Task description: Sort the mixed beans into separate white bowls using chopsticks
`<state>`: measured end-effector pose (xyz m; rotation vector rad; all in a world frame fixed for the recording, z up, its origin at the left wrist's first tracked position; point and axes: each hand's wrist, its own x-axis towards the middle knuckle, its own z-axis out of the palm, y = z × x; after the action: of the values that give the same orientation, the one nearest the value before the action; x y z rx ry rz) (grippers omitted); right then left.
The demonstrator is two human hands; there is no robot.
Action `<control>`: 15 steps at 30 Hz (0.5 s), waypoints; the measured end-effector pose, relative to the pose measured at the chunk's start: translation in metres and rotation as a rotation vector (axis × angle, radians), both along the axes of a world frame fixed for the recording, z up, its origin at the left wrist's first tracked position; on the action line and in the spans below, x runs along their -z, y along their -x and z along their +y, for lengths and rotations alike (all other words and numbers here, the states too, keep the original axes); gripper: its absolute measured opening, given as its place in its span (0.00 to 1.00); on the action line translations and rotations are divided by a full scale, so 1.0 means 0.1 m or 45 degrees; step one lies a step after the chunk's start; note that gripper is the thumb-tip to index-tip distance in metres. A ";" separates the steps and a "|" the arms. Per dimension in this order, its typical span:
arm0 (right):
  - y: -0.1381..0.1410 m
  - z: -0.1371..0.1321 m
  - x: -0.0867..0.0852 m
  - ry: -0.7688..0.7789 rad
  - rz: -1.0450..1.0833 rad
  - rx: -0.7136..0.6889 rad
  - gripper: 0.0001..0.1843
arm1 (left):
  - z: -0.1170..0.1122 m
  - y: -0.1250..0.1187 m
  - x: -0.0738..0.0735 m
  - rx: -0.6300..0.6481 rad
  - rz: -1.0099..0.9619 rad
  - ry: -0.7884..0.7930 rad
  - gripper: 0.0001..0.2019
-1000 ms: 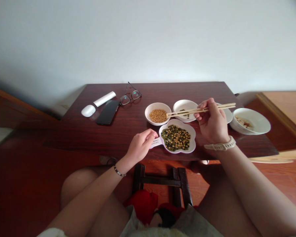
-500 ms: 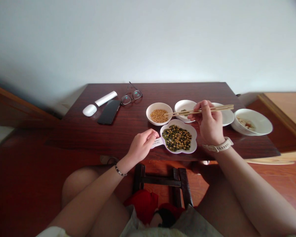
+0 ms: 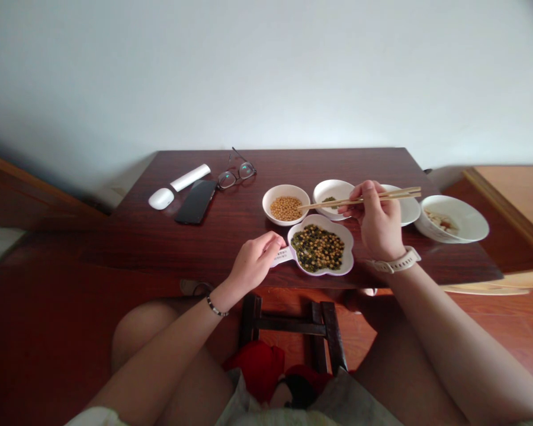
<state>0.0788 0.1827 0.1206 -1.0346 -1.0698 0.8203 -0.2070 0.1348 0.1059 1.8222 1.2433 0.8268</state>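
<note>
My left hand (image 3: 256, 257) is closed on the handle of a white, flower-shaped dish (image 3: 347, 260) near the table's front edge. Soybeans mixed with small green beans (image 3: 317, 247) lie in that dish. In my right hand (image 3: 377, 222) is a pair of chopsticks (image 3: 328, 204), tips pointing left over the right side of a white bowl (image 3: 270, 214) of soybeans (image 3: 285, 208). Whether the tips pinch a bean is too small to tell. Behind the chopsticks, a second white bowl (image 3: 326, 186) holds some green beans (image 3: 330, 200). A white plate or bowl (image 3: 409, 212) is partly hidden by my right hand.
A larger white bowl (image 3: 475, 219) with some food stands at the table's right edge. On the left of the dark wooden table (image 3: 231, 222) lie eyeglasses (image 3: 237, 176), a black phone (image 3: 197, 201), a white stick-like case (image 3: 190, 177) and a white rounded case (image 3: 161, 199).
Almost nothing differs. The view has shifted very slightly; both hands keep their hold, and the chopstick tips stay at the soybean bowl.
</note>
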 end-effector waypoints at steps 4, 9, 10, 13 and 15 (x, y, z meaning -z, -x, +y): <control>-0.04 -0.01 -0.01 0.022 0.011 0.019 0.27 | 0.00 0.00 0.00 -0.001 0.003 0.004 0.20; -0.11 -0.03 -0.05 0.042 0.072 0.042 0.27 | 0.00 0.00 0.00 0.002 0.007 0.004 0.19; -0.12 -0.04 -0.06 0.047 0.091 0.040 0.27 | 0.00 0.00 0.00 0.002 0.009 0.003 0.19; -0.17 -0.06 -0.07 0.066 0.147 0.015 0.28 | 0.01 0.00 0.00 0.007 0.014 -0.002 0.20; -0.19 -0.09 -0.09 0.092 0.153 -0.022 0.27 | 0.01 0.00 0.00 0.010 0.017 -0.007 0.20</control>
<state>0.0978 0.1742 0.1292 -1.0244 -0.9542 0.9290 -0.2074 0.1355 0.1058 1.8384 1.2432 0.8156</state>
